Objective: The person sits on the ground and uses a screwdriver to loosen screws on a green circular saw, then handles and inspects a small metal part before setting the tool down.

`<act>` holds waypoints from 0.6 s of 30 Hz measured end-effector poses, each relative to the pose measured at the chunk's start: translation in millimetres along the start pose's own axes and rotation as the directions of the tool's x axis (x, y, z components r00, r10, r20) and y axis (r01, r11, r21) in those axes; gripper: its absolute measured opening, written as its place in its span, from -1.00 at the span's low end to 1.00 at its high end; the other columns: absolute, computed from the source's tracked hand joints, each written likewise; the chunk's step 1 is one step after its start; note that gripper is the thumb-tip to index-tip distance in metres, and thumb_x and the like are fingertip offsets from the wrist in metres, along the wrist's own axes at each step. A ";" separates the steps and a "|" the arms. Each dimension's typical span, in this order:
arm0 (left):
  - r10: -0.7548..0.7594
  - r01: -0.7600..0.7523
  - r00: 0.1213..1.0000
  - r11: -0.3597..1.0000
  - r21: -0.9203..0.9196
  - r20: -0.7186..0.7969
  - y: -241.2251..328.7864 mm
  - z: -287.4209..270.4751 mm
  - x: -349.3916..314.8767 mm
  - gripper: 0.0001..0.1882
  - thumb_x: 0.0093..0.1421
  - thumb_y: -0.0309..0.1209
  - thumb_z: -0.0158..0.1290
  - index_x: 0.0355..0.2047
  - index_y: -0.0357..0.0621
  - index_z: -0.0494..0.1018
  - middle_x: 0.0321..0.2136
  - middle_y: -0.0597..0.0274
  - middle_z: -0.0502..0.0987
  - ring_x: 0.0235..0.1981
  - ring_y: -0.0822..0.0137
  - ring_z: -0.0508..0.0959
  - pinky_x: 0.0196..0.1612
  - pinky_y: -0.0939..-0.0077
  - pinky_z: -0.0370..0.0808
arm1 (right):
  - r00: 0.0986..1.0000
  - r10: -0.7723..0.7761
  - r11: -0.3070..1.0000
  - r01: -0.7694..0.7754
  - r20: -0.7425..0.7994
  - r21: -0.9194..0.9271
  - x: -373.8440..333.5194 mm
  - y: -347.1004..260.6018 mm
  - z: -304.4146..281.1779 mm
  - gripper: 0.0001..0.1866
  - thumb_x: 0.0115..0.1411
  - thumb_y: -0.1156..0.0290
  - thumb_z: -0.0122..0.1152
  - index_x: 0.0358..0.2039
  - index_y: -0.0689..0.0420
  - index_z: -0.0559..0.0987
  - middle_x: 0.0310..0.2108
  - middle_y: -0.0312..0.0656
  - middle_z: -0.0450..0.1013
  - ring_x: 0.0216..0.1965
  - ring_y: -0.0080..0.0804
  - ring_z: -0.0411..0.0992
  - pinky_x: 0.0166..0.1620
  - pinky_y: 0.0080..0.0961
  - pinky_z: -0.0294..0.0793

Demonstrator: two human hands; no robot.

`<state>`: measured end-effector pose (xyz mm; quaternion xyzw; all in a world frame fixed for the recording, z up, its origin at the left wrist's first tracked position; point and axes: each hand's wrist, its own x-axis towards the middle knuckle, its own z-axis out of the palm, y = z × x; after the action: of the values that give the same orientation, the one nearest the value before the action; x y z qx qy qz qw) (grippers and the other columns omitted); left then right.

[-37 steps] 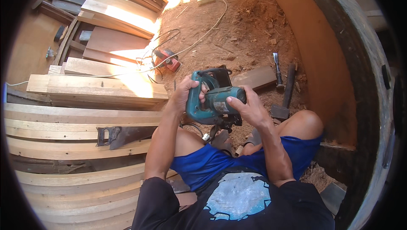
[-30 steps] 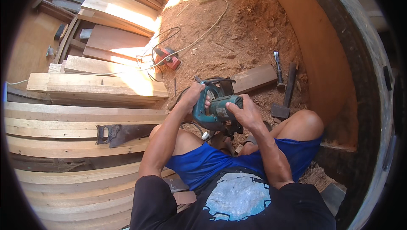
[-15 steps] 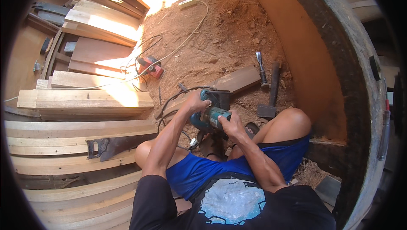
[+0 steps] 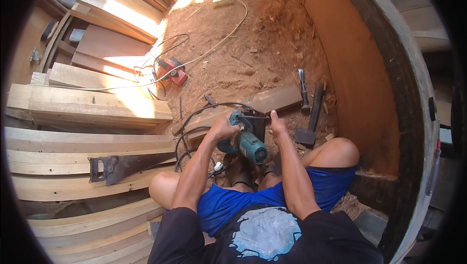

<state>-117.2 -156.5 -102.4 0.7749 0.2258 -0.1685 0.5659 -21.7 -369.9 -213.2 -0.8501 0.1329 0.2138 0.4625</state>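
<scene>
A teal circular saw (image 4: 251, 146) with a dark base plate is held above the ground between my legs. My left hand (image 4: 225, 127) is closed round its rear handle. Beside the plate's right edge, my right hand (image 4: 278, 127) is closed on the saw, its thumb pointing up and the other fingers partly hidden. The vented end of the motor housing faces me. The saw's black cord (image 4: 184, 135) loops to the left, with a white plug (image 4: 218, 166) near my shin. Just beyond the saw lies a wooden board (image 4: 277, 99) on the sawdust.
A chisel (image 4: 304, 89) and a hammer (image 4: 311, 118) lie to the right, near the orange-brown curved wall (image 4: 360, 94). A handsaw (image 4: 131, 166) rests on stacked timber (image 4: 87, 140) at left. Farther off are a red power tool (image 4: 172, 71) and a pale cord (image 4: 214, 47).
My right hand has moved off the motor housing to the base plate's right edge. The saw has tilted, so its motor end now faces me. My left hand keeps its hold.
</scene>
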 end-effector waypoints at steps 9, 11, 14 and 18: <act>0.110 -0.109 0.994 0.990 0.093 -0.002 -3.3 3.3 -12.3 -0.59 0.10 -0.48 0.16 0.00 -0.16 0.50 -0.47 0.24 0.58 -0.46 0.37 0.56 -0.36 0.39 0.53 | 0.979 -0.183 0.765 0.086 0.087 0.638 18.8 -76.8 12.4 -0.81 0.15 0.53 0.31 -0.21 0.26 0.60 -0.47 -0.29 0.54 -0.53 -0.59 0.42 -0.46 -0.57 0.42; 0.093 -0.091 0.996 0.985 0.149 -0.005 0.2 6.5 -12.7 -0.57 0.08 -0.46 0.17 0.01 -0.16 0.50 -0.40 0.19 0.61 -0.39 0.28 0.59 -0.27 0.31 0.55 | 0.946 -0.307 0.768 0.184 0.100 0.614 10.8 -120.5 15.6 -0.66 0.18 0.48 0.33 -0.05 0.36 0.58 -0.35 -0.27 0.53 -0.37 -0.57 0.45 -0.32 -0.61 0.44; 0.238 -0.222 0.971 0.922 0.318 -0.012 -15.3 25.3 24.4 -0.61 0.04 -0.35 0.25 -0.10 -0.17 0.54 -0.44 0.08 0.60 -0.36 0.28 0.61 -0.21 0.32 0.56 | 0.794 -0.598 0.730 0.482 0.111 0.485 -28.0 -182.2 41.3 -0.63 0.25 0.34 0.26 0.00 0.28 0.61 -0.26 -0.13 0.61 -0.22 -0.33 0.56 -0.12 -0.41 0.53; 0.665 -0.651 0.743 0.745 0.148 -0.079 -74.6 39.0 55.8 -0.60 0.03 -0.29 0.32 -0.12 -0.16 0.56 -0.35 0.09 0.61 -0.26 0.26 0.60 -0.09 0.29 0.55 | 0.430 -0.682 0.549 0.835 0.592 0.026 -118.0 -207.4 67.9 -0.68 0.22 0.21 0.10 -0.17 0.08 0.72 -0.19 0.11 0.61 -0.10 0.10 0.58 0.00 -0.07 0.54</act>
<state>-110.8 -165.6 -202.8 0.8437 -0.0366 0.0794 0.5296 -53.2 -198.0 -37.2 -0.7731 -0.4344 0.2247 0.4039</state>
